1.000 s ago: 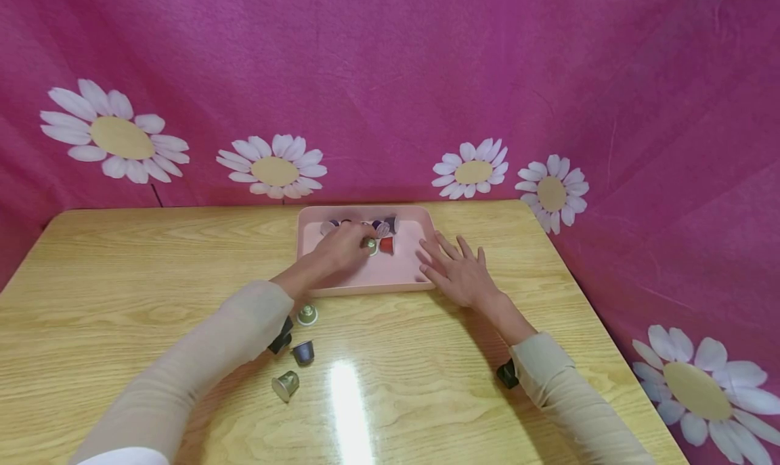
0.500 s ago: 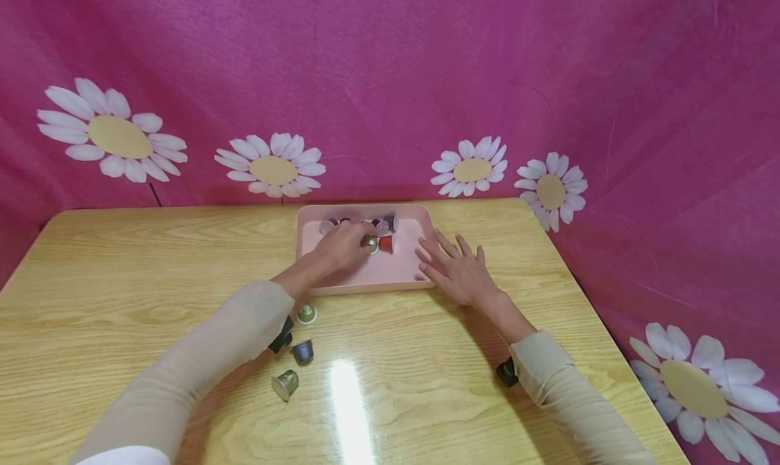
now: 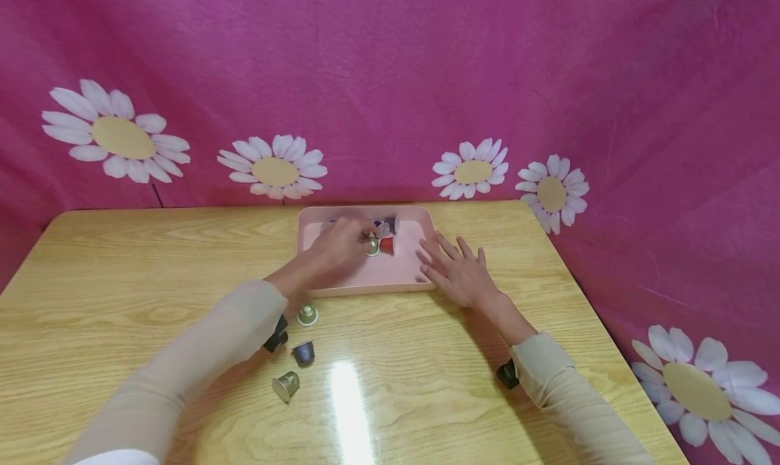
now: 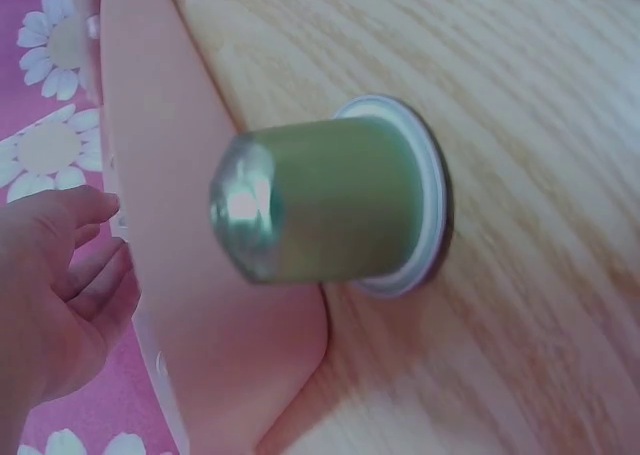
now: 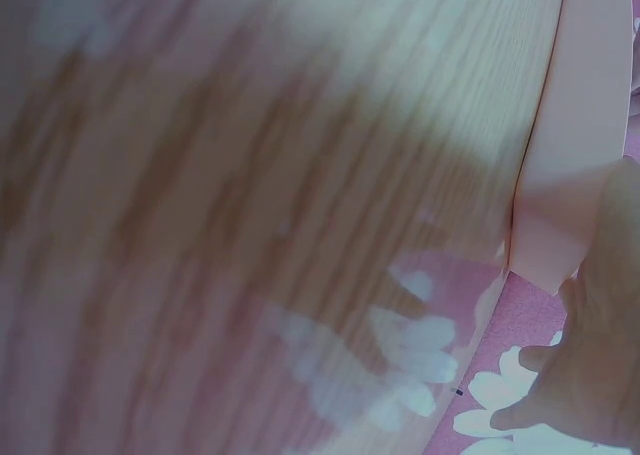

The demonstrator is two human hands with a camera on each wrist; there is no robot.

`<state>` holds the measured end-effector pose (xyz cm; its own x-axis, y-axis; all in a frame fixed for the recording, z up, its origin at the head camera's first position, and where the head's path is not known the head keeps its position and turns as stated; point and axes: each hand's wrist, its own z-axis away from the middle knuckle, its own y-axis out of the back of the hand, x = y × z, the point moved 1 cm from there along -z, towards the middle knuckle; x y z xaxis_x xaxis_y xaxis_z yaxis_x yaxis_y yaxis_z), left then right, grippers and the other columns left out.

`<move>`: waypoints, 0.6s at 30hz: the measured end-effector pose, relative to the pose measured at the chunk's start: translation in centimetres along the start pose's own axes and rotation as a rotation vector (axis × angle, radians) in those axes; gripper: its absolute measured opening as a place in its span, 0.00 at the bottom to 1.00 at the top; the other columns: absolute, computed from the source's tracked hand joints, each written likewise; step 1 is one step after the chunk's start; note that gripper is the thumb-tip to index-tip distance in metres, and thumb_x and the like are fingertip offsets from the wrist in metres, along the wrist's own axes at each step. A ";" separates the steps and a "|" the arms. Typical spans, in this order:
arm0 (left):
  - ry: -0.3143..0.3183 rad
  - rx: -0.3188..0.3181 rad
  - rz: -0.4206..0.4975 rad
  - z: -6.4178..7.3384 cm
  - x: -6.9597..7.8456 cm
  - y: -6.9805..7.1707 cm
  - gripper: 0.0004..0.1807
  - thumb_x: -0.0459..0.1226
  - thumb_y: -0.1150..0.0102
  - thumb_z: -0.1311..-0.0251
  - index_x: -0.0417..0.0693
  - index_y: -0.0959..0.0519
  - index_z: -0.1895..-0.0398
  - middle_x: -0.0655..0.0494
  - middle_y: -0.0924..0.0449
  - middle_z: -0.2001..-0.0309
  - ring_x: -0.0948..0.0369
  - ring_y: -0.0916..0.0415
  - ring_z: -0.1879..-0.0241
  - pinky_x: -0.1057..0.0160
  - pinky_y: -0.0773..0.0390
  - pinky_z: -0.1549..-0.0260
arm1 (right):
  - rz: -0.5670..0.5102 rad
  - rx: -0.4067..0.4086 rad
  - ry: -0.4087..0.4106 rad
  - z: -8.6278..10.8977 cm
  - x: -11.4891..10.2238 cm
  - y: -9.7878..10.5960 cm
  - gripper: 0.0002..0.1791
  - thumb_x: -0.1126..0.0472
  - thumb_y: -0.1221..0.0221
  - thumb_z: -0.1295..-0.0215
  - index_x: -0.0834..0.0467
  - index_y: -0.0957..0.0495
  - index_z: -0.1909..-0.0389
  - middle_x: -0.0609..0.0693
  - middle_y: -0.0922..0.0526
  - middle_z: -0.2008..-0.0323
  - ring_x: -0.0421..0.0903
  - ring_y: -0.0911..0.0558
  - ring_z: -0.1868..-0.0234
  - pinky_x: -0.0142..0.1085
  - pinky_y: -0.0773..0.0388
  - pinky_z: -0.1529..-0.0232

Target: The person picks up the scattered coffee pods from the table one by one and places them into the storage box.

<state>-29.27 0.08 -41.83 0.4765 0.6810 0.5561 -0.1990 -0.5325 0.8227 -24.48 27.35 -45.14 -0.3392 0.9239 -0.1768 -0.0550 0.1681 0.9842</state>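
My left hand [image 3: 341,240] reaches into the pink tray [image 3: 390,279], its fingertips right beside an upright green coffee capsule [image 3: 372,247]. The fingers are loosely bent and hold nothing that shows. A red capsule [image 3: 387,245] lies just right of the green one. Behind them are a dark capsule [image 3: 391,224] and a pale-lidded one [image 3: 382,230]; others are partly hidden by the left hand. My right hand [image 3: 463,275] has its fingers spread at the tray's right edge. In the left wrist view the left hand [image 4: 60,285] shows beyond the tray wall [image 4: 190,225].
On the wooden table [image 3: 426,370], in front of the tray, are an upright green capsule [image 3: 307,314], a blue-grey capsule [image 3: 303,352] and an olive-gold capsule [image 3: 286,386] on its side. A pink flowered cloth [image 3: 378,79] hangs behind the table.
The left hand has drawn slightly up and left from the green capsule in the tray, which stays standing there. The left forearm shifts a little left. The right hand has not moved.
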 end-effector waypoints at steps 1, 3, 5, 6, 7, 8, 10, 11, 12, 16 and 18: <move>-0.003 0.002 0.007 0.1 0.0 0.2 0.14 0.31 0.39 0.36 0.44 0.17 0.48 0.53 0.17 0.55 0.58 0.24 0.56 0.57 0.23 0.53 | 0.001 0.000 0.000 0.0 0.0 0.0 0.34 0.34 0.61 0.25 0.38 0.48 0.21 0.47 0.53 0.21 0.68 0.53 0.25 0.74 0.60 0.36; -0.013 0.007 0.025 0.2 0.0 0.5 0.16 0.32 0.38 0.36 0.41 0.18 0.45 0.50 0.17 0.52 0.57 0.21 0.53 0.57 0.22 0.51 | 0.003 -0.001 -0.003 0.0 0.0 0.0 0.34 0.34 0.61 0.25 0.38 0.48 0.21 0.47 0.54 0.21 0.68 0.53 0.25 0.74 0.60 0.36; -0.023 0.015 0.054 0.3 0.1 0.7 0.18 0.32 0.37 0.37 0.38 0.20 0.43 0.46 0.17 0.50 0.55 0.20 0.52 0.57 0.22 0.50 | 0.000 -0.002 -0.006 0.0 0.0 0.0 0.34 0.34 0.61 0.25 0.37 0.48 0.21 0.46 0.54 0.21 0.68 0.53 0.25 0.74 0.60 0.36; -0.029 0.021 0.068 0.3 0.1 0.8 0.19 0.32 0.37 0.37 0.37 0.20 0.43 0.45 0.17 0.50 0.55 0.19 0.52 0.57 0.22 0.49 | -0.001 -0.004 -0.008 0.1 0.0 0.1 0.34 0.34 0.61 0.25 0.37 0.48 0.21 0.46 0.54 0.21 0.68 0.53 0.25 0.74 0.61 0.36; -0.038 0.029 0.083 0.4 0.1 0.9 0.19 0.31 0.36 0.38 0.36 0.20 0.44 0.43 0.17 0.51 0.54 0.19 0.52 0.57 0.21 0.50 | -0.003 -0.005 -0.009 0.1 0.0 0.1 0.34 0.34 0.61 0.25 0.37 0.48 0.21 0.47 0.54 0.21 0.68 0.53 0.25 0.74 0.61 0.36; -0.042 0.034 0.097 0.5 0.2 1.0 0.19 0.31 0.36 0.38 0.35 0.20 0.44 0.43 0.17 0.51 0.54 0.18 0.53 0.58 0.21 0.50 | -0.005 -0.006 -0.011 0.1 0.0 0.1 0.34 0.34 0.60 0.25 0.37 0.48 0.21 0.47 0.54 0.21 0.68 0.53 0.25 0.74 0.61 0.36; -0.053 0.043 0.126 0.8 0.4 1.2 0.19 0.31 0.37 0.38 0.34 0.20 0.44 0.42 0.17 0.51 0.54 0.18 0.54 0.59 0.21 0.50 | -0.004 -0.008 -0.011 0.1 -0.1 0.1 0.34 0.34 0.60 0.25 0.38 0.48 0.21 0.47 0.54 0.21 0.68 0.53 0.25 0.74 0.61 0.36; -0.056 0.048 0.140 1.0 0.5 1.3 0.18 0.31 0.37 0.38 0.34 0.20 0.45 0.42 0.17 0.51 0.53 0.18 0.54 0.59 0.21 0.51 | -0.001 -0.008 -0.009 0.1 0.0 0.1 0.34 0.34 0.61 0.25 0.38 0.48 0.21 0.47 0.54 0.21 0.68 0.53 0.25 0.75 0.60 0.37; -0.061 0.053 0.152 1.2 0.6 1.4 0.18 0.31 0.37 0.38 0.33 0.20 0.45 0.41 0.17 0.51 0.53 0.18 0.54 0.58 0.21 0.51 | -0.002 -0.008 -0.008 0.2 -0.1 0.1 0.35 0.34 0.61 0.25 0.38 0.48 0.21 0.47 0.54 0.21 0.69 0.53 0.25 0.75 0.60 0.37; -0.091 0.070 0.213 2.3 1.1 2.1 0.18 0.30 0.38 0.38 0.32 0.20 0.46 0.39 0.17 0.51 0.50 0.18 0.53 0.54 0.21 0.50 | 0.000 -0.008 -0.006 0.1 -0.1 0.1 0.35 0.34 0.61 0.25 0.39 0.48 0.21 0.47 0.54 0.21 0.69 0.53 0.25 0.75 0.60 0.37; -0.102 0.081 0.236 2.9 1.1 2.4 0.17 0.31 0.37 0.37 0.33 0.20 0.46 0.39 0.18 0.50 0.49 0.18 0.53 0.54 0.20 0.50 | -0.004 -0.008 -0.005 0.1 -0.2 0.1 0.35 0.34 0.61 0.25 0.39 0.48 0.21 0.47 0.54 0.21 0.68 0.53 0.25 0.74 0.61 0.36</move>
<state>-26.69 -1.90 -39.56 0.5098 0.4813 0.7131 -0.2479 -0.7115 0.6575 -24.34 27.26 -44.97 -0.3342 0.9250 -0.1810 -0.0643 0.1693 0.9835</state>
